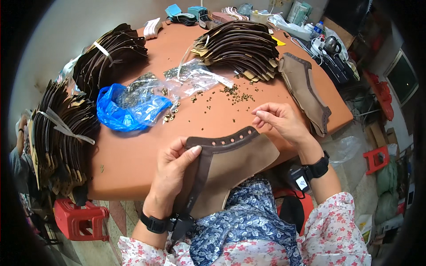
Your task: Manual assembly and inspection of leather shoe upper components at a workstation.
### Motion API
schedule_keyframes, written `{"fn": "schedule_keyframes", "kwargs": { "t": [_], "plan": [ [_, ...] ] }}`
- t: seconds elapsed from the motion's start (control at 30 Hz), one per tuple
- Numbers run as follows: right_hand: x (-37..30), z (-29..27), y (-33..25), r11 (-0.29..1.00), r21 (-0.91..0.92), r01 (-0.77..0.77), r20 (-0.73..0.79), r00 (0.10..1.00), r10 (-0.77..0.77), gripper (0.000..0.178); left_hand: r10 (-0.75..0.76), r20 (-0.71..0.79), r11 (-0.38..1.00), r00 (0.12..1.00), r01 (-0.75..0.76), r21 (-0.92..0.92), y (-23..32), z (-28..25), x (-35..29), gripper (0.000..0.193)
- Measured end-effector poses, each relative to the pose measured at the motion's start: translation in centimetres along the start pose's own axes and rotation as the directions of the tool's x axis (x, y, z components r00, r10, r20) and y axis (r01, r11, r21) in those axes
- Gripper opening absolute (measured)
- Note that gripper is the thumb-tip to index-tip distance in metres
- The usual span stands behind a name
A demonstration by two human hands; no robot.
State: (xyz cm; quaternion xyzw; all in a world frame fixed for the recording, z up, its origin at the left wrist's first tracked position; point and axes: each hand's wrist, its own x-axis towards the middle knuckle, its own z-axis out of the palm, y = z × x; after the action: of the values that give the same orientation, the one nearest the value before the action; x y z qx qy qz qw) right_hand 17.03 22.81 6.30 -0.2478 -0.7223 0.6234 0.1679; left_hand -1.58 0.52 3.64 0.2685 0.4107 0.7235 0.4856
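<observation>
On the table (126, 175), a bag (113, 113). Left of it, a bundle (55, 139); behind it, a second bundle (111, 57); right of it, a pouch (202, 82), then scattered bits (231, 91); behind and right, a third bundle (242, 46); far right, a stack (302, 86). Before it, rightward, a panel (239, 164) in the left hand (172, 165).

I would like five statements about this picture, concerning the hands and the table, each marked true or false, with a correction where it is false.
1. The left hand grips the brown piece. True.
2. A blue plastic bag lies on the table, left of the scattered small pieces. True.
3. The row of holes runs along the brown piece's lower edge. False: it runs along the upper dark edge.
4. The right hand is near the right end of that row. True.
5. Both wrists are bare. False: each wears a black strap.
</observation>
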Motion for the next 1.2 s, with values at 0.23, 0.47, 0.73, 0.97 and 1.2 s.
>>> {"fn": "schedule_keyframes", "kwargs": {
  "t": [0.23,0.47,0.73,0.97,1.2],
  "plan": [
    [3.2,-1.0,4.4,0.805,-0.59,0.052,-0.183,0.963,-0.196,0.018,-0.079,-0.06,0.993,0.995,0.083,0.078,-2.6,-0.2,1.1,0.013],
    [5.3,0.5,3.9,0.568,-0.783,0.253,-0.017,0.904,-0.427,0.014,-0.121,-0.116,0.975,0.986,0.14,0.175,-2.3,-1.0,1.6,0.011],
    [6.2,1.1,4.6,0.433,-0.86,0.27,0.063,0.898,-0.435,0.009,-0.157,-0.15,0.952,0.976,0.19,0.242,-2.2,-0.9,2.0,0.012],
    [6.5,1.1,4.5,0.307,-0.902,0.303,0.125,0.865,-0.486,0.008,-0.149,-0.137,0.95,0.979,0.181,0.253,-1.8,-0.7,2.2,0.017],
    [2.2,3.8,-0.6,0.65,-0.679,0.341,-0.005,0.884,-0.468,0.008,-0.178,-0.13,0.969,0.975,0.197,0.152,-2.0,-1.7,2.0,0.02]
  ]
}}
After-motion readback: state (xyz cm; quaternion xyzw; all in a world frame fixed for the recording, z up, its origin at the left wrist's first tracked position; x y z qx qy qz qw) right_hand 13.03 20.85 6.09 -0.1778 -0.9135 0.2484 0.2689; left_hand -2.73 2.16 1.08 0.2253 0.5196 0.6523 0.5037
